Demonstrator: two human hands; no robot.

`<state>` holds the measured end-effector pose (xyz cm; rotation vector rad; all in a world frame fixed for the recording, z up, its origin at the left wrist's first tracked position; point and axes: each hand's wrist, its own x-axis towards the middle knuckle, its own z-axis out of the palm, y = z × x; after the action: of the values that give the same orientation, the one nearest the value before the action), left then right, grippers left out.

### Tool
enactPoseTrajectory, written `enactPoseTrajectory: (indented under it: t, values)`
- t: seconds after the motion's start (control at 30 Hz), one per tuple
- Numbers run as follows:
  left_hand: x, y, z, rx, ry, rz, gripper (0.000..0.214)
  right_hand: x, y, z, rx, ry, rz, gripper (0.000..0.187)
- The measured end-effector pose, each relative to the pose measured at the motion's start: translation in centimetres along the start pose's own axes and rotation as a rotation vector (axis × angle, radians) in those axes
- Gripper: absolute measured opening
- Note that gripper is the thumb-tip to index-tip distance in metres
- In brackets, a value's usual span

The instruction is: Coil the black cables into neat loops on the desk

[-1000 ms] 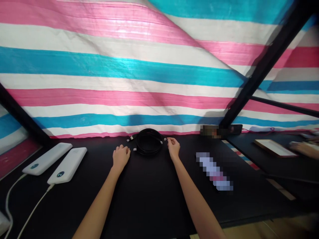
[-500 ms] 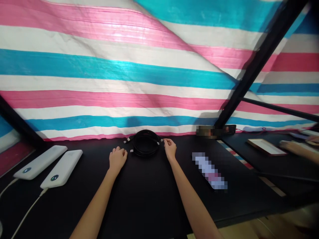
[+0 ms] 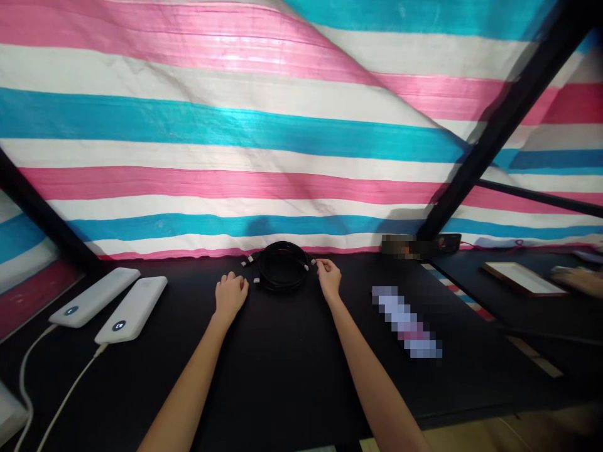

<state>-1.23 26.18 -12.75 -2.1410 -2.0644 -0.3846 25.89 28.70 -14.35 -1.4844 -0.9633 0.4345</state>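
Observation:
A coil of black cable [image 3: 262,273] lies on the black table near the striped sheet, several of its silver-ended plugs sticking out around the loop. At the coil's right side, my right hand [image 3: 329,277] pinches one cable plug [image 3: 313,262] between thumb and fingertips. My left hand [image 3: 230,296] rests on the table just to the left of the coil, apart from it. Its fingers are curled in, and nothing shows in them.
Two white power banks [image 3: 134,309] with white cables lie at the left. A blurred-out phone-like object [image 3: 405,323] lies to the right. Farther right are a shallow open box [image 3: 525,279] and another person's hand [image 3: 581,280]. Black frame bars [image 3: 499,125] slant up at both sides.
The view has shifted slightly left, so things appear farther right. My right hand keeps its pinch on the plug, and my left hand stays beside the coil.

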Motion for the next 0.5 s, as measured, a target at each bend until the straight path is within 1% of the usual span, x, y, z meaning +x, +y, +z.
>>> enactPoseTrajectory:
  t: [0.3, 0.5]
  values:
    - [-0.11, 0.16, -0.33, -0.006, -0.002, -0.003, 0.035, -0.2, -0.48, -0.21, -0.023, -0.012, 0.0, 0.029]
    - [-0.08, 0.16, -0.21, 0.001, 0.011, -0.001, 0.034, -0.15, -0.32, -0.2, -0.029, -0.012, -0.003, 0.029]
